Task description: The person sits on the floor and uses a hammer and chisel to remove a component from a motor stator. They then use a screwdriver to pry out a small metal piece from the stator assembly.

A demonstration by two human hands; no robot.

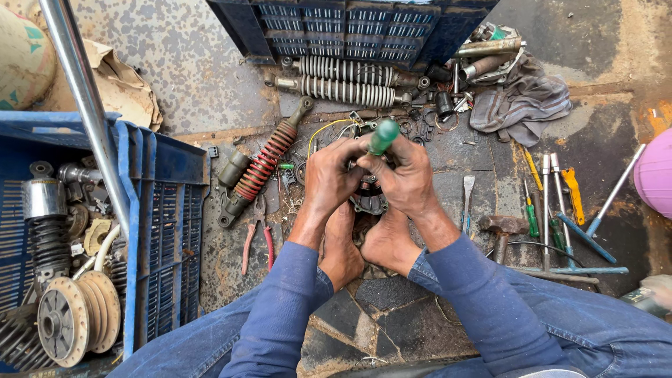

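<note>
Both hands, left hand and right hand, clench a green-handled screwdriver over a dark round metal part pinned between bare feet; a slip could likely stab the feet beneath the grip.

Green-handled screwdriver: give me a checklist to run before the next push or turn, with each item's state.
1. Right hand wrapped round the green-handled screwdriver: ok.
2. Left hand steadying the dark round part: ok.
3. Bare feet bracing the part from below: ok.
4. Screwdriver tip seated: cannot tell, hands hide it.
5. Toes kept away from the tip's path: not ok.
6. Red-handled pliers lying close by the left forearm: ok.
</note>
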